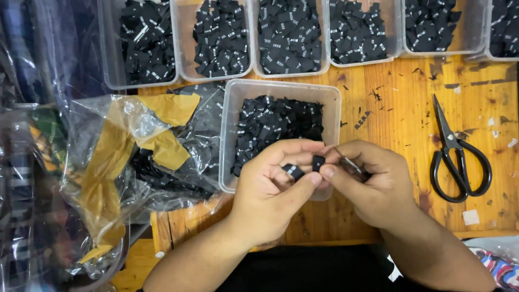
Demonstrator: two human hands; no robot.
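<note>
Left hand: my left hand (pixel 270 186) curls around a small folded black label (pixel 292 171), thumb stretched toward the right fingers.
Right hand: my right hand (pixel 367 184) pinches a second black tag (pixel 318 163) at the fingertips; a thin metal tool (pixel 350 163) lies under its fingers.
Where: both hands over the near edge of the clear tub (pixel 281 92) of black labels.
Nearby: black scissors (pixel 457 154) on the wooden table (pixel 400 103), right; crumpled plastic bag (pixel 135 146), left.

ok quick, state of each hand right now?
Left hand: closed, pinching a small black label.
Right hand: closed, pinching another black label, with a thin metal tool in its grip.
</note>
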